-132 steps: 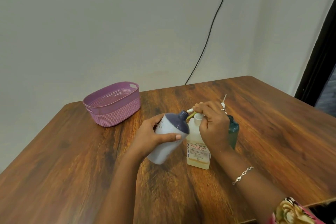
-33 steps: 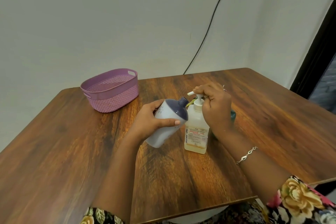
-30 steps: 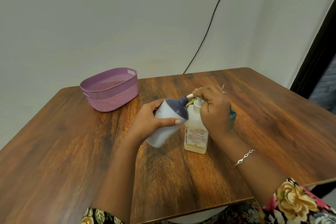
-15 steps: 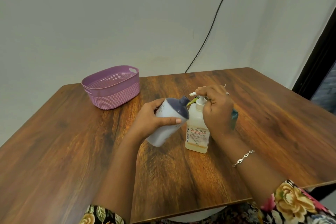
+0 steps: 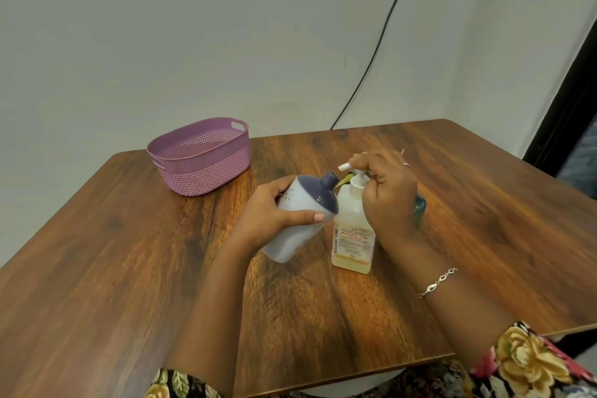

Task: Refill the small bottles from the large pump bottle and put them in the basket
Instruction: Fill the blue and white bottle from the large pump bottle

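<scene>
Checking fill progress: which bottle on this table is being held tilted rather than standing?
The white bottle with the dark blue top, gripped by the left hand, leans toward the pump bottle, which stands upright, as does the mostly hidden teal bottle.

Since a second ago the right hand [image 5: 386, 194] has eased up a little with the pump bottle's [image 5: 352, 229] pump head, after pressing it lower.

**Both hands raised, forearms converging**

The left hand [image 5: 269, 218] is curled in a wrap grip, thumb nearest the camera, fingers behind, wrist tilted right. Just beside it, the right hand [image 5: 386, 195] sits slightly higher, palm down, fingers bent downward. A bracelet circles the right wrist.
</scene>
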Tool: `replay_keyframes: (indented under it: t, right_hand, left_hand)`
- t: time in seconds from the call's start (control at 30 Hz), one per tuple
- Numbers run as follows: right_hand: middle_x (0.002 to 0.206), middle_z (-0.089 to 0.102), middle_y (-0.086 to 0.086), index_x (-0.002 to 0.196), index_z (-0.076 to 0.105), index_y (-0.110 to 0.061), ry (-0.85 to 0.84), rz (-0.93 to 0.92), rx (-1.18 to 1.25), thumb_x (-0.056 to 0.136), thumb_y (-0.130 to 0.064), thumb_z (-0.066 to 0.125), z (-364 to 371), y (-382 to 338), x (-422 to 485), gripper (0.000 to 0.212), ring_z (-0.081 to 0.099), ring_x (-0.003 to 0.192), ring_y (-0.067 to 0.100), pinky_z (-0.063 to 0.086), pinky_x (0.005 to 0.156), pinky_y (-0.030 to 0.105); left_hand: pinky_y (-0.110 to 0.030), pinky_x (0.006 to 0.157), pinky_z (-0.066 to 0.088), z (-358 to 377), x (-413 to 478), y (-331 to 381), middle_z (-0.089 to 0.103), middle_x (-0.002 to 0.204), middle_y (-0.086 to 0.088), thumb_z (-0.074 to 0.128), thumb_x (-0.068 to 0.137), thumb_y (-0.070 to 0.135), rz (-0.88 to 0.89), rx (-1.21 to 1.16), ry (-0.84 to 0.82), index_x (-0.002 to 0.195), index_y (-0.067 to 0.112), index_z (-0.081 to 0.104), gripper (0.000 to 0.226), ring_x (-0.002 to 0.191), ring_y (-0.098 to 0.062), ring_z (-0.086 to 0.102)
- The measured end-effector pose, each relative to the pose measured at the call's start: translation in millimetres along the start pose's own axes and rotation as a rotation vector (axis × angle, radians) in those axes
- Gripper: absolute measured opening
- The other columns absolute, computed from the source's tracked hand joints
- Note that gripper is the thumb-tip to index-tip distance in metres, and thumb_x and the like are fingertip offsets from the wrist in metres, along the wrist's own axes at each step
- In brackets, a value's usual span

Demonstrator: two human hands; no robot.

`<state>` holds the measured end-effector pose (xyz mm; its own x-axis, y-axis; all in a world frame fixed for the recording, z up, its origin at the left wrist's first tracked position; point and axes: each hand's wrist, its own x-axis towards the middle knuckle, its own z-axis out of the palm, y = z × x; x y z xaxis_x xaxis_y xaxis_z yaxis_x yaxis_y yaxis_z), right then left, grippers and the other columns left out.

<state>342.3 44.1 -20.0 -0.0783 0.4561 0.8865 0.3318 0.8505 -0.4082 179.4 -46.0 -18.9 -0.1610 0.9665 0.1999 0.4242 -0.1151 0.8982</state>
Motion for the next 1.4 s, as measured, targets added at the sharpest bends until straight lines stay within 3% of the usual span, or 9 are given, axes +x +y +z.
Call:
replay_keyframes:
  t: [0.17, 0.4, 0.57, 0.73, 0.9, 1.17, 1.4]
  right_hand:
    - [0.076, 0.067, 0.014, 0.079, 0.07, 0.002, 0.003, -0.029, -0.036, 0.079, -0.004, 0.035, 3.3, 7.0, -2.4, 0.035, 0.061, 0.073, 0.03, 0.05, 0.063, 0.033]
    - [0.081, 0.067, 0.014, 0.082, 0.071, 0.002, -0.005, -0.026, -0.022, 0.078, -0.007, 0.035, -0.2, 3.2, 3.3, 0.037, 0.062, 0.077, 0.029, 0.048, 0.068, 0.028]
    - [0.078, 0.066, 0.013, 0.079, 0.069, 0.002, 0.013, -0.074, -0.063, 0.078, -0.001, 0.037, 1.4, 2.7, -7.4, 0.033, 0.061, 0.074, 0.028, 0.048, 0.063, 0.03]
    - [0.079, 0.066, 0.013, 0.08, 0.069, 0.002, -0.01, -0.045, -0.09, 0.07, 0.015, 0.045, 1.7, 8.2, -6.1, 0.029, 0.062, 0.074, 0.028, 0.044, 0.066, 0.023]
    - [0.082, 0.068, 0.013, 0.084, 0.071, 0.001, -0.036, -0.035, -0.028, 0.078, -0.005, 0.035, -2.5, 7.6, 6.0, 0.037, 0.063, 0.077, 0.027, 0.052, 0.065, 0.031]
    - [0.076, 0.065, 0.012, 0.078, 0.069, 0.001, -0.008, -0.082, -0.059, 0.076, 0.003, 0.039, 4.4, 12.8, -4.5, 0.03, 0.06, 0.072, 0.029, 0.047, 0.059, 0.031]
    - [0.082, 0.067, 0.013, 0.085, 0.07, 0.001, -0.03, -0.065, -0.03, 0.077, 0.004, 0.04, 0.5, 11.4, 2.4, 0.031, 0.062, 0.078, 0.027, 0.051, 0.065, 0.032]
  left_hand:
    - [-0.031, 0.077, 0.055, 0.7, 0.1, 0.4, 0.067, 0.099, 0.007, 0.074, 0.044, 0.053, -0.002, 0.003, 0.002, 0.106, 0.032, 0.063, 0.066, 0.087, -0.006, 0.063]
    - [-0.031, 0.076, 0.055, -1.5, 1.1, 5.9, 0.068, 0.097, 0.009, 0.074, 0.045, 0.053, 0.01, 0.011, 0.002, 0.101, 0.039, 0.062, 0.059, 0.084, -0.003, 0.062]
    - [-0.036, 0.079, 0.056, 2.2, 3.4, 4.0, 0.068, 0.099, 0.009, 0.077, 0.046, 0.052, 0.006, 0.011, 0.011, 0.107, 0.033, 0.064, 0.066, 0.088, -0.008, 0.063]
    - [-0.035, 0.078, 0.056, 3.4, 3.4, 5.7, 0.068, 0.1, 0.008, 0.075, 0.045, 0.053, 0.005, 0.018, -0.011, 0.109, 0.032, 0.063, 0.068, 0.087, -0.007, 0.063]
    - [-0.035, 0.079, 0.056, -0.8, 3.6, 9.6, 0.067, 0.099, 0.008, 0.074, 0.045, 0.055, 0.006, 0.04, -0.017, 0.103, 0.036, 0.062, 0.063, 0.086, -0.006, 0.063]
    - [-0.027, 0.075, 0.055, 2.3, 5.2, 7.7, 0.068, 0.097, 0.01, 0.074, 0.044, 0.055, 0.012, 0.019, -0.017, 0.101, 0.038, 0.062, 0.06, 0.084, -0.002, 0.063]
    - [-0.035, 0.08, 0.056, -0.2, 4.1, 7.4, 0.067, 0.099, 0.01, 0.074, 0.046, 0.056, 0.015, 0.044, -0.023, 0.102, 0.039, 0.061, 0.06, 0.087, -0.005, 0.063]
